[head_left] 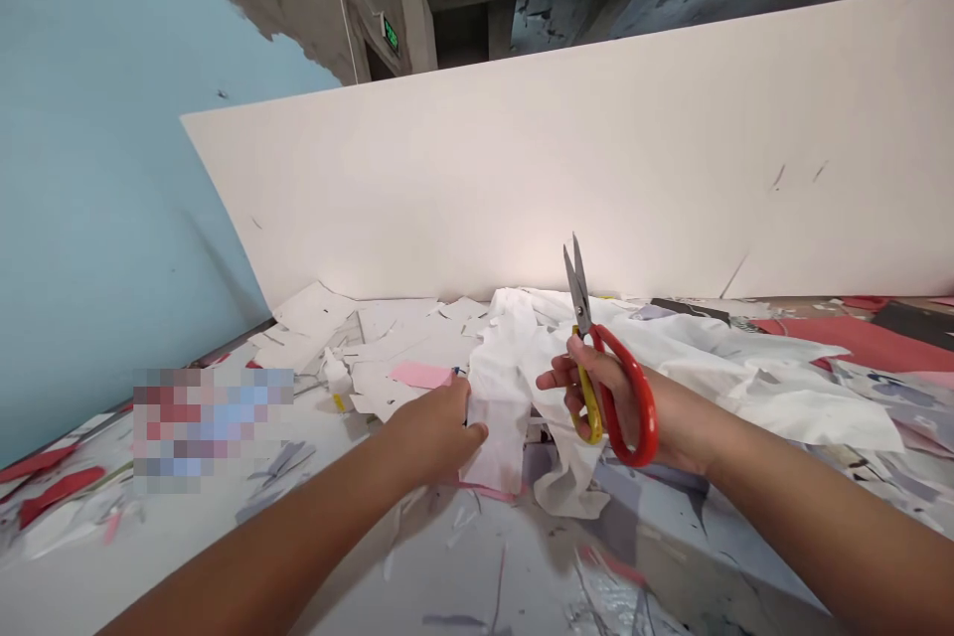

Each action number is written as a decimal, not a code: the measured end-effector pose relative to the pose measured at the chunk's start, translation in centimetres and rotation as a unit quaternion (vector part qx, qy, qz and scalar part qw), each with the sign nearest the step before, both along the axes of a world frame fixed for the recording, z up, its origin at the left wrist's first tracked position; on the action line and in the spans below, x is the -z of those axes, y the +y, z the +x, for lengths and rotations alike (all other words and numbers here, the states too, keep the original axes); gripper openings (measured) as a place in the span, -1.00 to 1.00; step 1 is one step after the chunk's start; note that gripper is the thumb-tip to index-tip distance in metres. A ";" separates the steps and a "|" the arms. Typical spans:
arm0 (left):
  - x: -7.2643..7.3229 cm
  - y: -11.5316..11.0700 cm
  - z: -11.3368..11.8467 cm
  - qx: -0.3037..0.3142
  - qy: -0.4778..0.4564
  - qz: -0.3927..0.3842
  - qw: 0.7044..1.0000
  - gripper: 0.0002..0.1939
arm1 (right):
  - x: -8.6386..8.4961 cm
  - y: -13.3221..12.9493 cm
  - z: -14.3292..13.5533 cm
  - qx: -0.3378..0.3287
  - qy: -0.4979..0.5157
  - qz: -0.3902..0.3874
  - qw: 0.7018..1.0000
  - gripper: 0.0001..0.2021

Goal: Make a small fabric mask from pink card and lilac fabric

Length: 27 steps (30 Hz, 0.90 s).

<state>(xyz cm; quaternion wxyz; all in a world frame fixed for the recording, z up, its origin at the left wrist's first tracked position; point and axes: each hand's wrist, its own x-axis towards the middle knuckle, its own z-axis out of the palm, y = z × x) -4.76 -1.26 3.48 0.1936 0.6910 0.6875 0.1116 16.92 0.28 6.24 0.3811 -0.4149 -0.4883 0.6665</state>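
Observation:
My right hand (603, 388) holds a pair of scissors (581, 303) by the red and yellow handles, fingers through the loops. The blades point up and stand slightly apart, touching nothing. My left hand (447, 427) grips the left edge of a thin white cloth (496, 442) between thumb and fingers. The cloth hangs in ragged folds from the middle of the table. A pink paper piece (421, 375) lies just beyond my left fingers, with a small dark blue thing at its right end, too small to name.
A white bottle (337, 373) with a yellow tip lies left of my left hand. More white cloth (775, 378) spreads to the right, near red sheets (865, 338). Paper scraps cover the table (358, 556). A white board (566, 159) closes off the back; a blue wall (104, 169) stands left.

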 end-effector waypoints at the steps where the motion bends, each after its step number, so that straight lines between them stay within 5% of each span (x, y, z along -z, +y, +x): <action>1: 0.9 -0.2 -0.1 0.004 -0.028 0.016 0.999 -0.63 | -0.3 -0.5 -0.2 -0.008 0.008 0.003 1.000 -0.67; 5: 3.4 -0.3 0.2 -0.033 -0.204 0.065 0.976 -0.51 | -0.4 -2.1 -1.3 -0.025 0.070 0.001 0.997 -0.77; 10: 3.6 -0.1 1.0 -0.147 -0.484 -0.103 0.856 -0.75 | 1.8 -4.3 -1.4 -0.044 0.052 -0.193 0.979 -0.61; 16: 3.9 -0.4 1.0 -0.142 -0.514 -0.247 0.809 -0.67 | 4.1 -7.5 0.4 -0.051 -0.063 -0.252 0.964 -0.49; 20: 4.4 -0.7 1.0 -0.082 -0.560 -0.204 0.799 -0.74 | 3.6 -8.8 1.0 -0.066 -0.078 -0.280 0.955 -0.43; 27: 3.7 -1.4 1.4 -0.072 -0.602 -0.156 0.780 -0.82 | 1.2 -10.4 0.6 -0.015 -0.127 -0.309 0.943 -0.41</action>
